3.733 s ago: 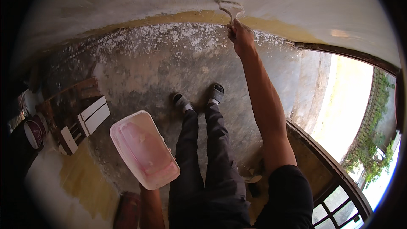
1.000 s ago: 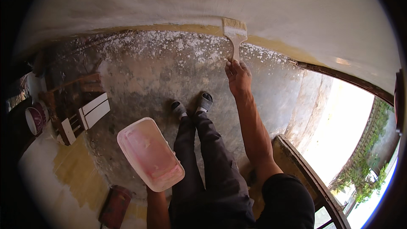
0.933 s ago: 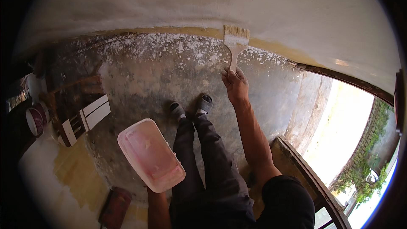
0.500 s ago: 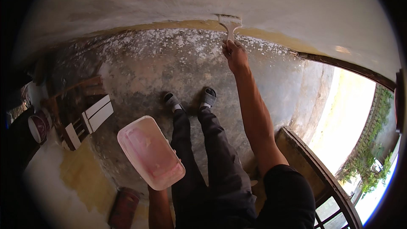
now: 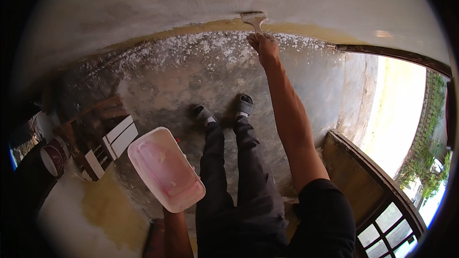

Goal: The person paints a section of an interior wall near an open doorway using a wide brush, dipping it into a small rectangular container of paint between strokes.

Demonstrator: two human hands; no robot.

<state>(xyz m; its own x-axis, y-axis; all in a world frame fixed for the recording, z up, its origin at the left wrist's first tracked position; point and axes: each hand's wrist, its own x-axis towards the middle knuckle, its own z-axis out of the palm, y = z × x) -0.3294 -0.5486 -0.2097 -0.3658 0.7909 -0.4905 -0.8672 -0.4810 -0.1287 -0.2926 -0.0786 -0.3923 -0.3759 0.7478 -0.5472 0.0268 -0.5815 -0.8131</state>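
Observation:
Against the pale, freshly coated wall point(image 5: 315, 5), a wide putty knife point(image 5: 255, 17) lies with its blade on the surface, above a bare yellow strip. My right hand point(image 5: 267, 47) is closed round its handle, with the arm stretched out ahead. Lower and to the left, my left hand point(image 5: 193, 168) supports a white rectangular plastic tub point(image 5: 165, 165) from beneath; only a bit of the fingers shows at its right side. Pale pinkish-white residue coats the inside of the tub.
White flecks point(image 5: 205, 50) litter the concrete floor point(image 5: 177, 83) along the wall's foot. Wooden furniture with white slats point(image 5: 120, 137) and a dark red and white bucket point(image 5: 53, 157) stand left. A bright doorway point(image 5: 387, 100) and a paned door point(image 5: 382, 231) are right.
The putty knife has moved slightly up and left along the wall, and its blade is tilted differently. My view has shifted a little. The tub stays in my left hand.

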